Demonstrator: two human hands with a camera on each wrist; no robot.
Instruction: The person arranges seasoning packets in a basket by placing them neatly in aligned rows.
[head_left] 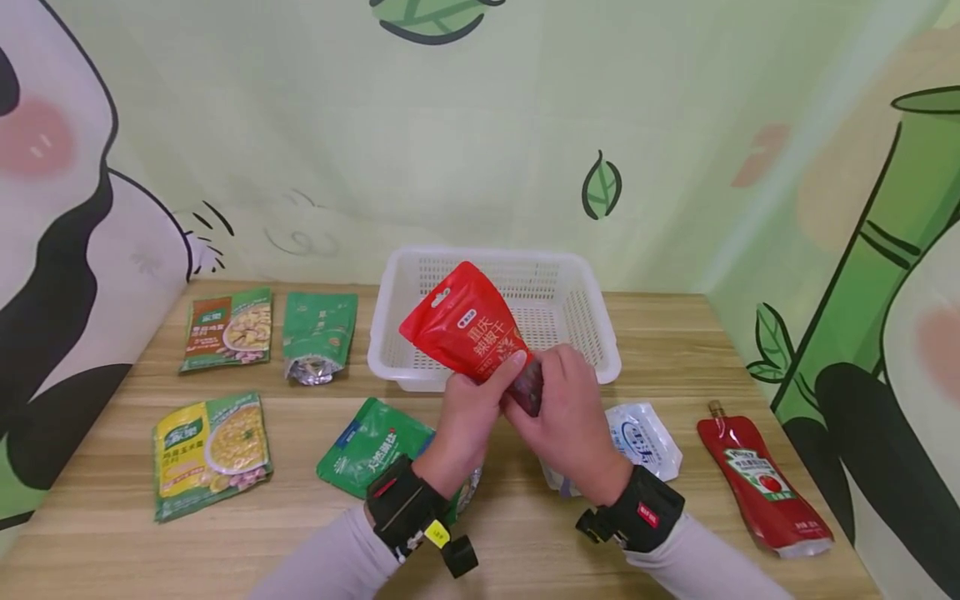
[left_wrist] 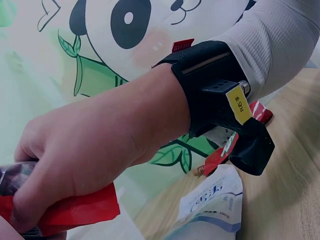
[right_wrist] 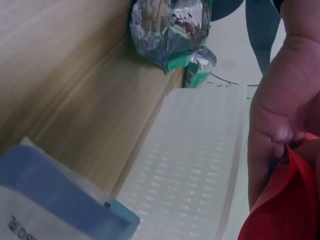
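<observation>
A red stand-up pouch of dried chilies (head_left: 467,321), with white lettering and a see-through lower part, is held tilted in both hands in front of the white basket (head_left: 381,354). My left hand (head_left: 467,421) grips its lower part, thumb across the front. At the lower right edge, my right hand (head_left: 566,417) pinches it with curled fingers; the left wrist view also shows this right hand (left_wrist: 85,145) around the red pouch (left_wrist: 82,210). Seen from the right wrist, the left hand (right_wrist: 280,115) is beside the red film (right_wrist: 285,205), its fingertips partly hidden.
A green pouch (head_left: 367,446) lies under the left forearm, a white-blue pouch (head_left: 645,442) behind the right wrist. Red ketchup pouch (head_left: 765,479) lies far right. Left are a yellow-green soup packet (head_left: 210,454), a brown-green packet (head_left: 228,329) and a green bag (head_left: 318,329).
</observation>
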